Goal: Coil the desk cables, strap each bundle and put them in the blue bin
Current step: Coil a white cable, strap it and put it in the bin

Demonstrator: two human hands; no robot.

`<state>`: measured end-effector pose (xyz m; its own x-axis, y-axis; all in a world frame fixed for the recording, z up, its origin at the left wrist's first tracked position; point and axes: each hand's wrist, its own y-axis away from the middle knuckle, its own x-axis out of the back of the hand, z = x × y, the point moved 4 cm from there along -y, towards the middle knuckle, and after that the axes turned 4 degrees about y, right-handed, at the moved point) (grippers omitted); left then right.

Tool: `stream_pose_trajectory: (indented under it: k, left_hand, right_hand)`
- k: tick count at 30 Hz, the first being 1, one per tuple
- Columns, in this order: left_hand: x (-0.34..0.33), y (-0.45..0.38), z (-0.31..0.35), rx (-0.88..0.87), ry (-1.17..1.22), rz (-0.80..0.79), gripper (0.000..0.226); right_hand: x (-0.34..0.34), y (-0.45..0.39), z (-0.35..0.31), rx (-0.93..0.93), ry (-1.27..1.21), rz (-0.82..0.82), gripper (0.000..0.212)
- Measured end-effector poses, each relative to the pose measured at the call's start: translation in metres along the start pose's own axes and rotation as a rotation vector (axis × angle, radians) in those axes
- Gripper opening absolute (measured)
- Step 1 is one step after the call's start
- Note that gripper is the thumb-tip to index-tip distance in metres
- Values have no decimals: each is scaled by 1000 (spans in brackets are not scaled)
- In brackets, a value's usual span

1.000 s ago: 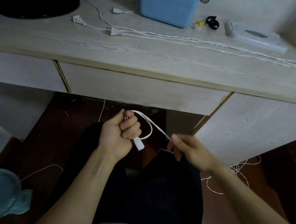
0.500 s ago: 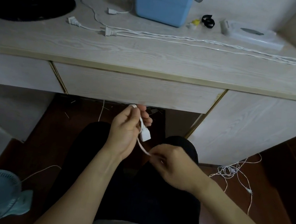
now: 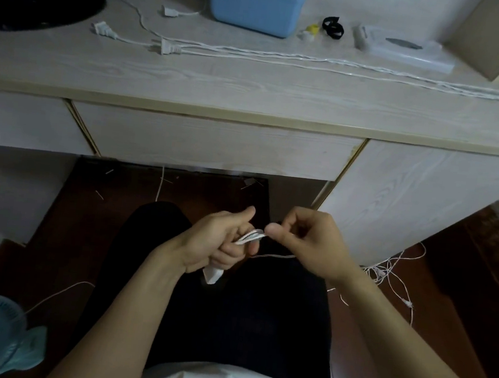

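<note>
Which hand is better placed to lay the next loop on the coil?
The right hand. It already pinches the cable at the coil's top, and the loose length trails off beside it. The left hand is busy holding the loops together.

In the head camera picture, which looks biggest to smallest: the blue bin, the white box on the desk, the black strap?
1. blue bin, though its top is cut off
2. white box
3. black strap

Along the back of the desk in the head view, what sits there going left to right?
Black object → loose white plug → blue bin → yellow piece → black strap → white flat box.
</note>
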<state>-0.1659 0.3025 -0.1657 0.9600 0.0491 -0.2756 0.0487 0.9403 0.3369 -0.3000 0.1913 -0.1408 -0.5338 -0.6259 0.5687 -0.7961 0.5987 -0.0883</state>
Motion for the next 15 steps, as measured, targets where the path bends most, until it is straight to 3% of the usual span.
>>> stream_pose_trajectory:
  k: [3, 7, 12, 15]
  left_hand:
    - [1, 3, -9, 61, 89, -51, 36]
    - [5, 4, -20, 177, 268, -36, 38]
    - [6, 9, -24, 269, 89, -77, 45]
    - [4, 8, -20, 189, 124, -73, 46]
  right_hand:
    - [-17, 1, 35, -117, -134, 16, 36]
    - [-31, -7, 45, -121, -120, 6, 36]
    - [-29, -9, 45, -25, -19, 182, 32]
    - [-25, -11, 45, -10, -8, 221, 31]
